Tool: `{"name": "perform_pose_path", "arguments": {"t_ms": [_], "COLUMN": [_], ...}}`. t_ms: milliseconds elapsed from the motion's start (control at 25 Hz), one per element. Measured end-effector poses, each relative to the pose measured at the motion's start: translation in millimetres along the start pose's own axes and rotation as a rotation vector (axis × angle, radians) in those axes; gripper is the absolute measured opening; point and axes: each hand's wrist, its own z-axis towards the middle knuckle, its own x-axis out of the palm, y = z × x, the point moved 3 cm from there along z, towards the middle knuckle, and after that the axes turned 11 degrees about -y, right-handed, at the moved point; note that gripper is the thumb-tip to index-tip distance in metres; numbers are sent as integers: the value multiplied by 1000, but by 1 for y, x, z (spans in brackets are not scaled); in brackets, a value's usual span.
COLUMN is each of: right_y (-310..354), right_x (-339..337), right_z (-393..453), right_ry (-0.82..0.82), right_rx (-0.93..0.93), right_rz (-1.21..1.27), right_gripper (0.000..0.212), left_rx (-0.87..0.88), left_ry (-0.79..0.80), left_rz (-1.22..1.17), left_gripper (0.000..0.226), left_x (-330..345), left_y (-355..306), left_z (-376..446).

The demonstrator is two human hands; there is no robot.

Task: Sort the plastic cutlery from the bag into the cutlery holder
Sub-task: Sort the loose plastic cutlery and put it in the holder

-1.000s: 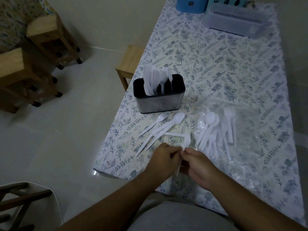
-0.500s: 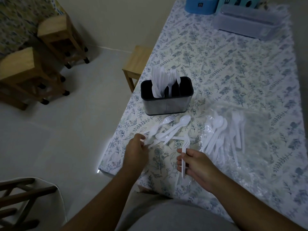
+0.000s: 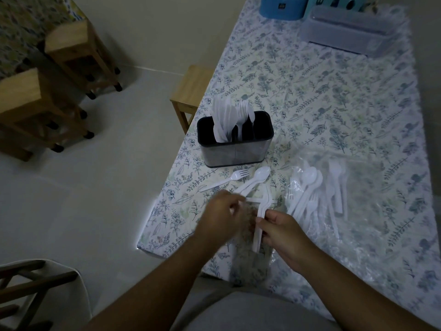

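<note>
A black and steel cutlery holder (image 3: 235,151) stands near the table's left edge with white knives and forks upright in its left compartments. A clear plastic bag (image 3: 346,201) with white spoons and knives (image 3: 310,194) lies to the right. Loose on the cloth in front of the holder are a fork (image 3: 229,179) and some spoons (image 3: 256,178). My right hand (image 3: 284,235) grips a small bundle of white cutlery (image 3: 259,225) by the handles. My left hand (image 3: 223,216) is blurred, fingers bent at the loose spoons' handles; I cannot tell whether it holds one.
The floral tablecloth (image 3: 334,96) covers the table. A lidded clear box (image 3: 350,34) and a blue container (image 3: 281,5) stand at the far end. A wooden stool (image 3: 191,91) stands by the table's left edge, with more wooden stools (image 3: 71,58) on the floor at left.
My left hand has come back right from the spread cutlery toward my right hand. The right hand has kept hold of its white bundle, which now looks thicker.
</note>
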Motion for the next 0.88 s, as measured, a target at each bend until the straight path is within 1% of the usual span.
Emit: {"name": "perform_pose_path", "arguments": {"t_ms": [80,120,160,240,320,480,640,760,840,880], "right_y": [-3,-4,-4,-3,-1,0,0,0,1,1], "right_x": [-3,-3,-3,-4,-6,-8,-3,2,4,4], "right_z": [-1,-2,-4,-6,-6,-3,-3,-5,-9,-11], "right_ry": [-38,-36,-29,-17,-19,-31,-14,17,30,33], "right_rx": [62,85,99,107,95,78,69,44,13,-15], "right_rz": [41,69,88,97,93,126,77,25,-10,-42], "right_gripper": [17,16,16,15,14,15,14,14,15,14], "left_rx": [-103,-127,-114,-60,-62,-145,-265,-371,-391,-363], "left_ry": [-123,-139,-117,-20,9,-51,-38,-41,-108,-129], "left_rz": [86,132,190,305,362,364,360,322,220,157], "left_gripper": [26,27,28,29,25,17,15,9,14,21], "left_x": [-6,-8,-7,-2,-5,-20,-22,-24,-27,-26], "left_y": [17,25,32,47,56,70,76,73,61,48], "left_z": [32,45,56,66,62,35,10,-5,-18,-24]}}
